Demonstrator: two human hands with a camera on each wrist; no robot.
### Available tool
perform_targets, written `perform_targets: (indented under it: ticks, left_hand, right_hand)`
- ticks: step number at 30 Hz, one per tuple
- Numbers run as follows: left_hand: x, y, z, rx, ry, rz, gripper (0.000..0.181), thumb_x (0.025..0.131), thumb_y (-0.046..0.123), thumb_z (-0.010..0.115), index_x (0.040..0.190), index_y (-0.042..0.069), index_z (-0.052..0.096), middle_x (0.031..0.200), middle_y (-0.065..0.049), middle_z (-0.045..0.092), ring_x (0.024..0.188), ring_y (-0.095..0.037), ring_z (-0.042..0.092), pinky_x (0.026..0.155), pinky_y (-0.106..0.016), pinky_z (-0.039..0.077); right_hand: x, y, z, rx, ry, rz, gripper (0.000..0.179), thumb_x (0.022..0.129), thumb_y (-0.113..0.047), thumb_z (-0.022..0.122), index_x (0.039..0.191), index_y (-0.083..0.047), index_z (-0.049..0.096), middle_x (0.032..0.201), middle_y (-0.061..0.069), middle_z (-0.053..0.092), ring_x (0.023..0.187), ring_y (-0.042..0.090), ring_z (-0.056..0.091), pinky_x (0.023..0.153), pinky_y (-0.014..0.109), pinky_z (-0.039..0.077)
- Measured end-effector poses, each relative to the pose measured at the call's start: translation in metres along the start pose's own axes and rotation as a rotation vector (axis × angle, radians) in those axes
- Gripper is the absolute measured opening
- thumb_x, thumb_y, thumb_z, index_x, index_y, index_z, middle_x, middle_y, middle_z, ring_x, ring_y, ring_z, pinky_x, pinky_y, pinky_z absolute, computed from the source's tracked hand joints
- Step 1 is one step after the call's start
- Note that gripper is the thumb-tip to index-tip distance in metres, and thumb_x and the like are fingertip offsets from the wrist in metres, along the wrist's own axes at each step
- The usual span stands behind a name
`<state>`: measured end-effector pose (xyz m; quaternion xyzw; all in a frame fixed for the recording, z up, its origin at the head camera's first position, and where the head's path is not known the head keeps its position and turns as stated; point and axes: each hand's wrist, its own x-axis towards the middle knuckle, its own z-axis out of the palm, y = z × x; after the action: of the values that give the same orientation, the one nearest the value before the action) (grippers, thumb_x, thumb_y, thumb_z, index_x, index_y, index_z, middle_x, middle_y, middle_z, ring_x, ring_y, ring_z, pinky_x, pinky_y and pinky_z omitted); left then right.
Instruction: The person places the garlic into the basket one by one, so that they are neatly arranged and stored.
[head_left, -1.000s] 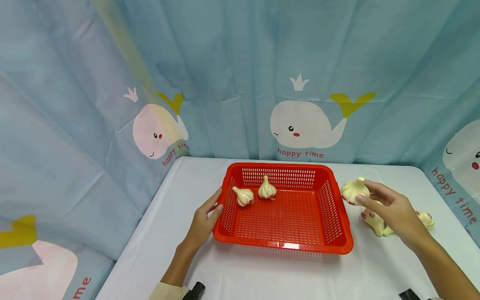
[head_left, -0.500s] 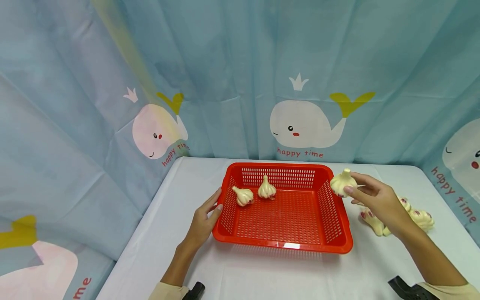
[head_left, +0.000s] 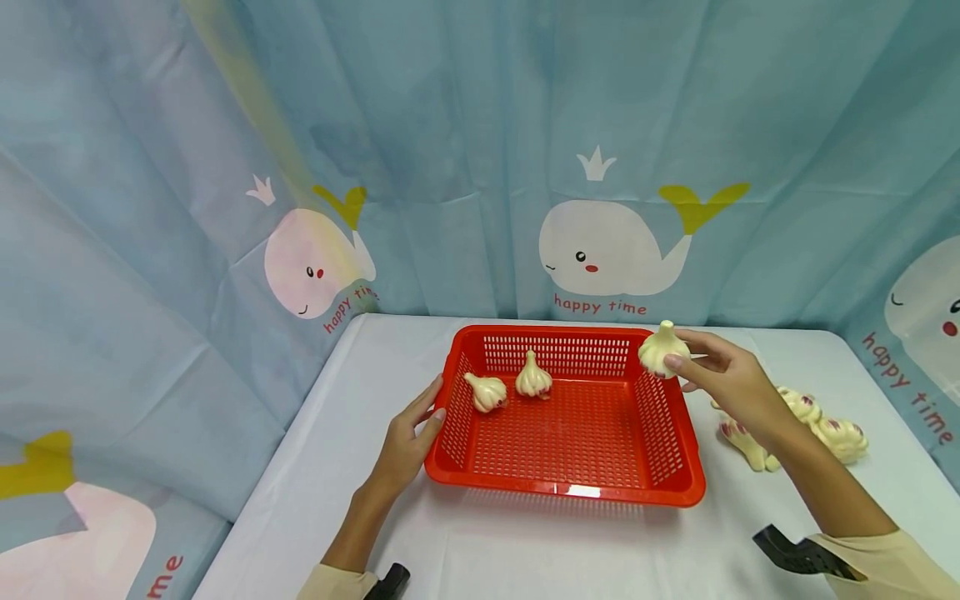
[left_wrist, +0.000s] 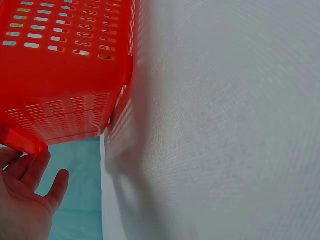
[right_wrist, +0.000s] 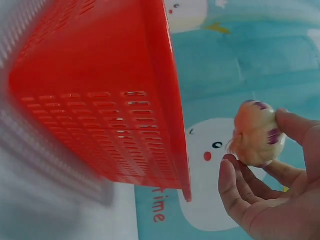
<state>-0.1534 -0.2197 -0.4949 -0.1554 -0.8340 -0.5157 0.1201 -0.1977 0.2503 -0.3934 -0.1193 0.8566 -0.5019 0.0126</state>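
A garlic bulb, cream with purple marks at its root end, is pinched between the thumb and fingers of my right hand. It is held stem up over the right back corner of the red plastic basket. In the right wrist view the bulb shows its root end, beyond the basket's rim. My left hand touches the left side of the basket, its fingers fairly straight at the rim. In the left wrist view the thumb of the left hand stands apart from the basket. Inside, two garlic bulbs lie toward the back left.
Several more garlic bulbs lie in a group on the white tabletop, right of the basket and partly behind the right forearm. A blue curtain with whale prints hangs behind the table and along its sides.
My right hand has carried its garlic bulb leftward and up, from beside the basket to over its right back corner. The left hand and the basket stay in place.
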Motion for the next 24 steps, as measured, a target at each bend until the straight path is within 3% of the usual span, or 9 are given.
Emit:
perform_targets:
  ticks: [13,19,24]
  left_hand:
    - [-0.001,0.0,0.0,-0.006,0.002,-0.001,0.056,0.11,0.017,0.057,0.163,0.008,0.041,0.168,-0.007,0.042,0.153,-0.03,0.043,0.111,-0.054,0.05]
    - [-0.001,0.001,0.0,-0.004,0.006,-0.002,0.056,0.11,0.016,0.057,0.163,0.008,0.041,0.168,-0.007,0.042,0.154,-0.031,0.043,0.111,-0.056,0.05]
    - [0.0,0.0,0.0,0.004,0.004,0.005,0.055,0.11,0.015,0.057,0.163,0.007,0.041,0.168,-0.008,0.042,0.154,-0.029,0.043,0.113,-0.044,0.052]
  right_hand:
    - [0.025,-0.009,0.009,-0.027,-0.032,0.014,0.066,0.106,-0.047,0.062,0.161,-0.013,0.046,0.141,0.017,0.061,0.106,0.027,0.071,0.085,0.024,0.061]
    - [0.037,-0.012,0.014,-0.037,-0.062,0.001,0.065,0.106,-0.048,0.061,0.161,-0.014,0.047,0.147,0.017,0.059,0.105,0.015,0.068,0.087,0.027,0.06]
    - [0.046,-0.016,0.016,-0.032,-0.085,-0.004,0.064,0.106,-0.047,0.062,0.161,-0.017,0.047,0.142,0.015,0.063,0.105,0.018,0.067,0.088,0.035,0.061]
